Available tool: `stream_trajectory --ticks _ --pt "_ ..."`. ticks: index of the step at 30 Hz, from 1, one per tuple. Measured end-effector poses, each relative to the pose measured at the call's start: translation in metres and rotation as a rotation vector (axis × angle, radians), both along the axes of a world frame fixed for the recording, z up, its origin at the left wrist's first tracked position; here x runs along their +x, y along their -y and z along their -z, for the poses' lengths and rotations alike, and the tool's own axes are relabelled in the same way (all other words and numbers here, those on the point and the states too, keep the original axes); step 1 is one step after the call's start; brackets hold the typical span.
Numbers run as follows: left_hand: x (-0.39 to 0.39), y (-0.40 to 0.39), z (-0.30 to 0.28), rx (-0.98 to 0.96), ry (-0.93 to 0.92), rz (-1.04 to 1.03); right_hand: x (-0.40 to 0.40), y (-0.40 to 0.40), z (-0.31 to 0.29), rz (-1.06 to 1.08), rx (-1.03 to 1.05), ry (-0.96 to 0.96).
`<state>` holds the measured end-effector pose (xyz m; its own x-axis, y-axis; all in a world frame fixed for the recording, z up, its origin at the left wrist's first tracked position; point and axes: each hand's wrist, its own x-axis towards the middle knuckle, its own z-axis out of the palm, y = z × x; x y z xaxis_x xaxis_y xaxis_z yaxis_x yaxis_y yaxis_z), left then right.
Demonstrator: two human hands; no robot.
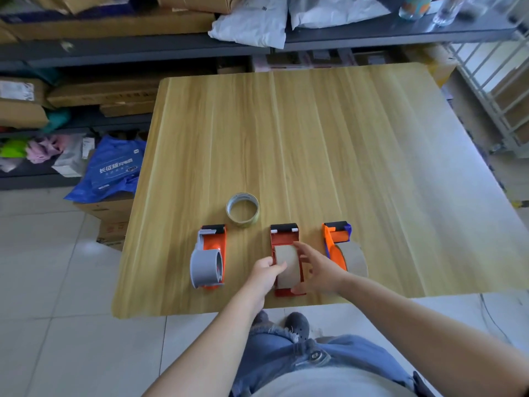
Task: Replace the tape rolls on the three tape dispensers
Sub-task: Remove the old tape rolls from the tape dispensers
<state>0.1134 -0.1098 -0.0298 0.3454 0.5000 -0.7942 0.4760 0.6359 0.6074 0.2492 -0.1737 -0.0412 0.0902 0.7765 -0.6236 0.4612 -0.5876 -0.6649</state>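
Note:
Three orange tape dispensers stand in a row near the front edge of the wooden table. The left dispenser carries a grey hub with no tape on it. The middle dispenser holds a brown cardboard core. My left hand grips that core from the left, thumb over its top. My right hand rests against the middle dispenser's right side with fingers spread. The right dispenser holds another brown core. A loose tape roll lies flat just behind the row.
Shelves with cardboard boxes and white bags run along the back. A blue bag sits on boxes left of the table. A white metal rack stands at the right. The table's front edge is close to my legs.

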Motion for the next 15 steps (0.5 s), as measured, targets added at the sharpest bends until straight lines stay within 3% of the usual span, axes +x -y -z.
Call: stream_trajectory --ticks 6,11,15 --pt "0.003 -0.018 -0.013 -0.037 0.045 -0.081 -0.004 -0.010 -0.005 0.151 0.003 -0.209" --pt "0.009 -0.032 -0.019 -0.050 0.131 -0.201 -0.014 -0.006 0.002 0.174 -0.061 -0.275" --pt "0.005 -0.040 -0.025 -0.022 0.135 -0.130 -0.015 -0.012 -0.002 0.410 -0.009 -0.513"
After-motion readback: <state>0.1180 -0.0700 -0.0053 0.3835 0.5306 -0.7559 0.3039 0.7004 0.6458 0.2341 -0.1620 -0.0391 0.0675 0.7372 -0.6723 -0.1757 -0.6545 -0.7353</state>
